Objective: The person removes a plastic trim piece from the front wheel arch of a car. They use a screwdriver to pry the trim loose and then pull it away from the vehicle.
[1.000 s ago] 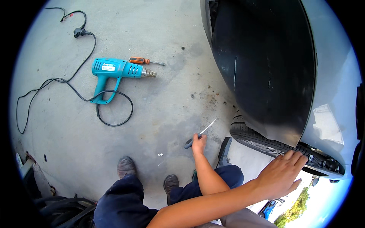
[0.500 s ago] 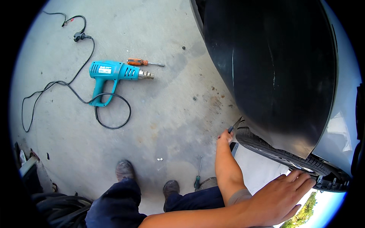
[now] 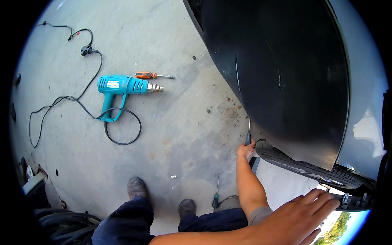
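My right hand [image 3: 246, 149] is closed around the dark handle of a screwdriver [image 3: 248, 134], low beside the car tyre [image 3: 277, 157]. Its thin shaft points away from me, with the tip close to the lower edge of a scratched black bumper [image 3: 281, 81]. Nearer to me, my left hand [image 3: 306, 210] reaches across above my right arm. Its fingers are stretched and somewhat apart, holding nothing. The fingertips are at a black trim edge with metal clips [image 3: 354, 201]; whether they press on it I cannot tell.
A teal heat gun [image 3: 122, 87] with a black cord lies on the concrete floor, an orange-handled screwdriver [image 3: 153, 75] beside it. Another screwdriver with a green handle [image 3: 215, 201] lies near my boot [image 3: 187, 207]. Silver bodywork [image 3: 367, 90] borders the bumper. Coiled black hose [image 3: 67, 224] is at lower left.
The screwdriver in my right hand has swung from slanting right to pointing straight away from me. My left hand stays by the trim edge. The whole view has shifted slightly.
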### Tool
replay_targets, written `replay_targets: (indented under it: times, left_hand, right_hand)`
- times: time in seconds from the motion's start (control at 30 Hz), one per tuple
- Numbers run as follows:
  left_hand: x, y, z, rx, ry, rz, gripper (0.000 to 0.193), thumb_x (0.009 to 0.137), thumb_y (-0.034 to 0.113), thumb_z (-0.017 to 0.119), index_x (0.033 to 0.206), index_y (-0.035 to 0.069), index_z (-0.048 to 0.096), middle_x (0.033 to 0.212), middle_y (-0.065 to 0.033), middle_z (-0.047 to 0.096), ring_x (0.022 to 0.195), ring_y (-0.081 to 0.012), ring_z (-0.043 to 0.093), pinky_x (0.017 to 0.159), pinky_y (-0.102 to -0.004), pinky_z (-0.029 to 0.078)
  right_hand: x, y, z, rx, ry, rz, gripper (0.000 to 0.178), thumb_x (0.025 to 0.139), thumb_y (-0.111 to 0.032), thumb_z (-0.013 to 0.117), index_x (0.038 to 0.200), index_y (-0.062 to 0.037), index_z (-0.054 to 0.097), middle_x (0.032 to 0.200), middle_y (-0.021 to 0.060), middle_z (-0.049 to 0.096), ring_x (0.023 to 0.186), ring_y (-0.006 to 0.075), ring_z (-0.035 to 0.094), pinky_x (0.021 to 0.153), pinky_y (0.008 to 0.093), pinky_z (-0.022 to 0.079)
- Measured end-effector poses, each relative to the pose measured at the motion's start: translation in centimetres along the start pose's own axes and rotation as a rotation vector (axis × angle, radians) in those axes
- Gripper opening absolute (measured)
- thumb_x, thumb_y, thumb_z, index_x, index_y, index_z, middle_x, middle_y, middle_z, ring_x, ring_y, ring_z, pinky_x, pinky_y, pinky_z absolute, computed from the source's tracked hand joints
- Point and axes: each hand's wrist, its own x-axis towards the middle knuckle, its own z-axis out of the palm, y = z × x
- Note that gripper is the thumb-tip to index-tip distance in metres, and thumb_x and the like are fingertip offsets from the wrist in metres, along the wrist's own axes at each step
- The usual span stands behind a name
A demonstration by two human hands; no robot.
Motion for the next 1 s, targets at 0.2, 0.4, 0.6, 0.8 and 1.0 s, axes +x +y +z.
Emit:
replay_targets:
  times: [0.2, 0.4, 0.6, 0.8, 1.0]
  left_hand:
    - [0.2, 0.5, -0.1, 0.083, -0.016, 0.02, 0.051, 0.077, 0.016, 0.068, 0.123, 0.002, 0.054, 0.108, -0.0141, 0.058, 0.1, -0.0323, 0.055, 0.084, -0.0421, 0.05]
    - [1.1, 0.7, 0.6, 0.184, -0.161, -0.153, 0.05, 0.082, 0.013, 0.067, 0.127, 0.0, 0.052, 0.122, -0.0177, 0.057, 0.114, -0.0332, 0.055, 0.097, -0.0435, 0.043]
    - [1.6, 1.3, 2.7, 0.401, -0.037, -0.125, 0.026, 0.086, 0.004, 0.068, 0.108, -0.002, 0.056, 0.109, -0.0187, 0.064, 0.091, -0.0304, 0.061, 0.086, -0.039, 0.049]
    - [0.7, 4.1, 5.0, 0.752, -0.069, -0.174, 0.025, 0.086, 0.006, 0.069, 0.105, -0.003, 0.054, 0.109, -0.0207, 0.062, 0.089, -0.0288, 0.061, 0.078, -0.0371, 0.052]
    - [-0.4, 6.2, 5.9, 1.046, -0.148, -0.333, 0.057, 0.085, 0.021, 0.073, 0.125, -0.007, 0.045, 0.11, -0.0248, 0.059, 0.083, -0.0339, 0.066, 0.073, -0.0406, 0.054]
  right_hand:
    - [-0.2, 1.0, -2.8, 0.165, -0.27, -0.425, 0.05, 0.086, -0.006, 0.063, 0.133, -0.0076, 0.046, 0.126, 0.0217, 0.057, 0.117, 0.0408, 0.056, 0.1, 0.047, 0.043]
    - [-6.9, 4.4, -9.6, 0.249, -0.689, -0.472, 0.052, 0.085, -0.015, 0.061, 0.134, -0.0069, 0.045, 0.121, 0.0229, 0.06, 0.115, 0.0387, 0.059, 0.099, 0.0431, 0.045]
    - [-12.9, 9.1, -9.8, 0.365, -0.796, -0.358, 0.037, 0.091, -0.017, 0.064, 0.124, -0.0047, 0.054, 0.109, 0.0179, 0.065, 0.104, 0.0302, 0.065, 0.089, 0.0393, 0.051]
    - [-12.5, 8.0, -11.4, 0.691, -0.665, -0.336, 0.022, 0.096, -0.016, 0.064, 0.113, -0.0025, 0.063, 0.097, 0.0128, 0.071, 0.095, 0.0215, 0.069, 0.077, 0.0341, 0.056]
    - [-9.4, -5.1, -37.8, 1.302, -0.466, -0.326, 0.036, 0.102, -0.031, 0.056, 0.12, -0.0003, 0.058, 0.114, 0.0131, 0.067, 0.108, 0.0199, 0.064, 0.093, 0.0372, 0.05]
